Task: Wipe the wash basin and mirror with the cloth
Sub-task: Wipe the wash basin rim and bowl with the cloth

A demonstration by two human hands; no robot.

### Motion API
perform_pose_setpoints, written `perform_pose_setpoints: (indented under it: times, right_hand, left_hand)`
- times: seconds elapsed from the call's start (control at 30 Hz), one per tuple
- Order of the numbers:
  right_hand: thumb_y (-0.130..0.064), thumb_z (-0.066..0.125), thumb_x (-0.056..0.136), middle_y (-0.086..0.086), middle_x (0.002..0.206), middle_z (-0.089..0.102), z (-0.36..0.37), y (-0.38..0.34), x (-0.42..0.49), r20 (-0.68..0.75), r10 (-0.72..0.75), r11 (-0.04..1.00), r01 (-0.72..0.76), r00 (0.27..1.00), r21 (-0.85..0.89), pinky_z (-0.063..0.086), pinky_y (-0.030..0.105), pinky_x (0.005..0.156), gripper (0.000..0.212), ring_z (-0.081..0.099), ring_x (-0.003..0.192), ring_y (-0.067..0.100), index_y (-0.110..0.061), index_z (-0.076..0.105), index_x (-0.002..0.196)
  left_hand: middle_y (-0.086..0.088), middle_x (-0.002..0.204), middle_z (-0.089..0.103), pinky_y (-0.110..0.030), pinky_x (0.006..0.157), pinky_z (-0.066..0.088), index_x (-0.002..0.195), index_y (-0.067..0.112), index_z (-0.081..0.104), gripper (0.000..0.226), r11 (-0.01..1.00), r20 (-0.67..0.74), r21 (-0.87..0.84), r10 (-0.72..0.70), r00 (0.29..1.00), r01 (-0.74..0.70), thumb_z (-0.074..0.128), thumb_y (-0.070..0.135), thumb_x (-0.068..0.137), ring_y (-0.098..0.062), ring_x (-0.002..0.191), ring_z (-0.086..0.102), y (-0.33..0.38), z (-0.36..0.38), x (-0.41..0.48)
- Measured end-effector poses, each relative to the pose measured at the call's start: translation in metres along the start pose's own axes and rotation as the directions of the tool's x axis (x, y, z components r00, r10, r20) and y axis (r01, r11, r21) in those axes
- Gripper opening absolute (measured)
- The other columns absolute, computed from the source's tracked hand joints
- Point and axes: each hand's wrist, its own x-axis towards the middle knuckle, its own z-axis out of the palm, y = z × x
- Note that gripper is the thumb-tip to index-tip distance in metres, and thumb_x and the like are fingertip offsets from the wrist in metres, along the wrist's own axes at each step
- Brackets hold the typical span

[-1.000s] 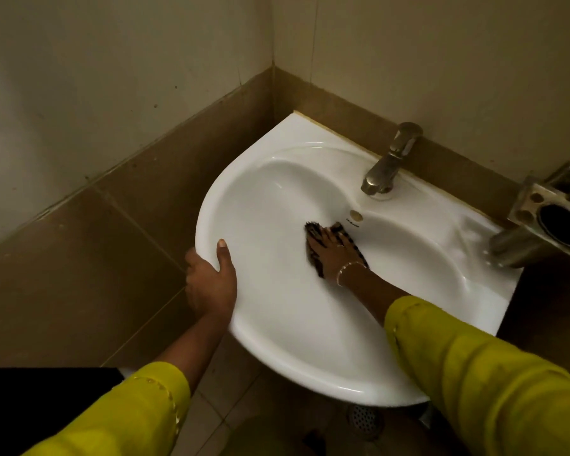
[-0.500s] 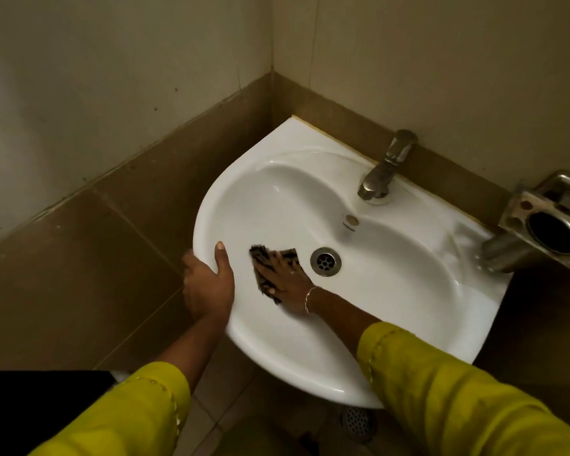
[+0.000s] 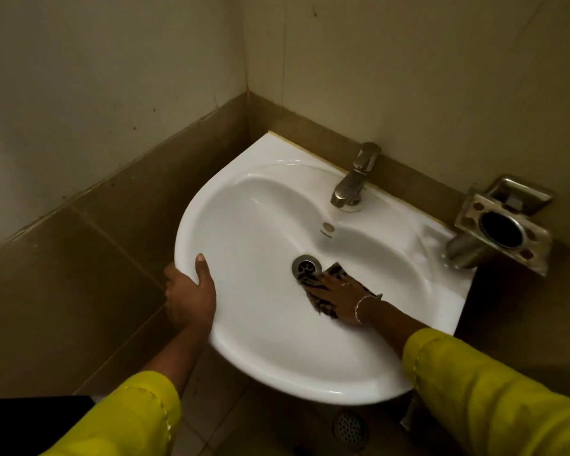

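1. Hands: the left hand [image 3: 190,297] grips the left rim of the wash basin [image 3: 277,366], thumb on top and fingers curled underneath. The right hand [image 3: 336,294] lies flat-fingered on the cloth [image 3: 311,282], pressing it to the bowl floor.
2. The white corner basin fills the centre of the frame. No mirror is in view, so that half of the task looks untouched.
3. Half a second ago the cloth was left of the drain [image 3: 306,265]. Now it sits on the drain's lower right, touching its edge. The sweep has crossed the bowl floor, so the right slope and the ledges probably remain.
4. The right slope lies open up to the rim. A metal tumbler holder [image 3: 504,230] at the right of the frame crowds the basin's far corner.
5. The tap [image 3: 354,182] on the back ledge needs wiping around.
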Motion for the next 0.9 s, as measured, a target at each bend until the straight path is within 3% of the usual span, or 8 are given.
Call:
perform_pose_setpoints:
  times: [0.07,0.13,0.27,0.57,0.63,0.7,0.83,0.9]
  right_hand:
    - [-0.04,0.061,0.074,0.003,0.138,0.051,-0.016,-0.003,-0.001,-0.005,0.083,0.996,-0.083,0.997,0.009,0.044,0.036,0.098,0.077,0.052,0.124,0.021,-0.02,0.025,0.14]
    - [-0.029,0.039,0.095,0.007,0.158,0.008,-0.02,-0.005,-0.002,-0.02,0.136,0.991,-0.135,0.991,0.011,0.01,0.041,0.117,0.064,0.012,0.145,0.025,-0.02,0.006,0.148]
    - [-0.023,0.025,0.1,0.009,0.157,-0.013,-0.01,-0.021,-0.003,-0.005,0.404,0.902,-0.398,0.915,0.166,-0.008,0.044,0.115,0.057,-0.011,0.145,0.026,-0.022,-0.004,0.148]
    - [-0.016,0.025,0.101,0.023,0.155,0.002,-0.015,-0.065,0.002,0.148,0.593,0.733,-0.607,0.792,0.307,0.01,0.054,0.114,0.054,0.004,0.143,0.039,-0.008,0.0,0.148]
    - [-0.019,0.041,0.097,0.03,0.148,0.022,-0.021,-0.08,0.007,0.091,0.645,0.697,-0.633,0.759,0.338,0.024,0.056,0.109,0.053,0.023,0.137,0.044,-0.003,0.024,0.144]
    - [-0.022,0.076,0.07,0.033,0.113,0.059,-0.036,-0.095,0.011,0.057,0.687,0.657,-0.654,0.724,0.376,0.05,0.054,0.084,0.051,0.059,0.106,0.044,0.001,0.063,0.113]
    - [-0.012,0.036,0.096,0.022,0.137,0.042,-0.045,-0.113,0.02,0.098,0.519,0.7,-0.488,0.849,0.521,0.034,0.048,0.105,0.044,0.042,0.125,0.036,-0.003,0.032,0.139]
    - [-0.011,0.035,0.097,0.016,0.14,0.043,-0.063,-0.102,0.019,0.164,0.393,0.574,-0.38,0.905,0.726,0.036,0.04,0.104,0.041,0.043,0.126,0.033,-0.006,0.037,0.138]
  left_hand:
    - [-0.03,0.124,0.053,-0.048,0.089,0.043,0.128,0.0,0.039,0.057,1.0,0.003,-0.002,-0.003,1.0,0.003,0.044,0.043,0.092,-0.047,0.111,0.052,0.001,0.0,0.0]
    - [-0.029,0.124,0.053,-0.048,0.089,0.043,0.129,0.001,0.039,0.057,1.0,0.004,-0.007,-0.006,1.0,0.006,0.044,0.043,0.092,-0.047,0.111,0.052,0.002,-0.001,-0.001]
    - [-0.029,0.123,0.054,-0.047,0.088,0.043,0.13,0.001,0.039,0.057,1.0,0.005,-0.002,-0.007,1.0,0.007,0.044,0.043,0.092,-0.047,0.11,0.053,0.001,0.0,0.0]
    - [-0.032,0.121,0.053,-0.05,0.087,0.043,0.127,0.0,0.039,0.056,1.0,0.002,-0.008,-0.005,1.0,0.005,0.045,0.042,0.091,-0.049,0.108,0.053,-0.002,0.002,0.002]
    - [-0.032,0.121,0.053,-0.05,0.087,0.043,0.128,0.0,0.039,0.057,1.0,0.006,-0.008,-0.005,1.0,0.005,0.045,0.043,0.091,-0.049,0.109,0.053,-0.003,0.002,0.003]
    - [-0.032,0.122,0.053,-0.051,0.088,0.043,0.128,-0.001,0.039,0.057,1.0,0.004,-0.017,0.004,1.0,-0.004,0.046,0.042,0.091,-0.049,0.109,0.053,-0.004,0.003,0.004]
    - [-0.032,0.121,0.053,-0.051,0.089,0.043,0.128,-0.001,0.039,0.057,1.0,0.001,-0.026,0.008,1.0,-0.008,0.045,0.043,0.091,-0.049,0.109,0.053,-0.004,0.003,0.004]
    - [-0.032,0.121,0.053,-0.051,0.088,0.043,0.127,-0.001,0.039,0.058,1.0,0.003,-0.023,0.003,1.0,-0.003,0.045,0.044,0.091,-0.049,0.109,0.052,-0.005,0.003,0.005]
